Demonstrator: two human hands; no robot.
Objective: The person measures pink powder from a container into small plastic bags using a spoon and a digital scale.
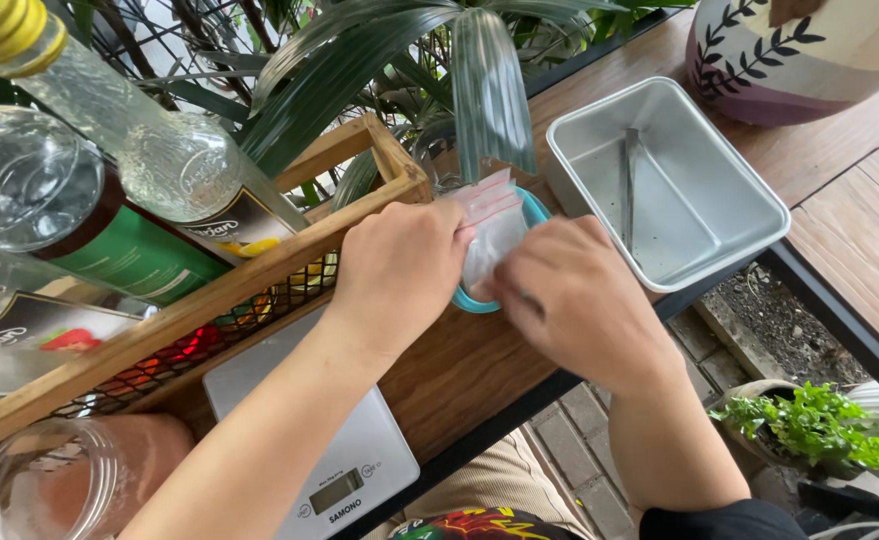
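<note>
My left hand (399, 265) and my right hand (571, 300) both grip a small clear zip bag (489, 225) with a pink seal strip and white contents. The bag is held upright between my hands over a small turquoise dish (534, 207), most of which is hidden behind them. My fingers pinch the bag's sides from left and right.
A metal tray (724, 170) with tongs (631, 185) stands to the right. A wooden crate (259, 265) of glass bottles (149, 150) sits at the left, a digital scale (359, 455) and a glass jar (49, 480) nearer me. Palm leaves (479, 80) overhang; a painted pot (799, 50) is far right.
</note>
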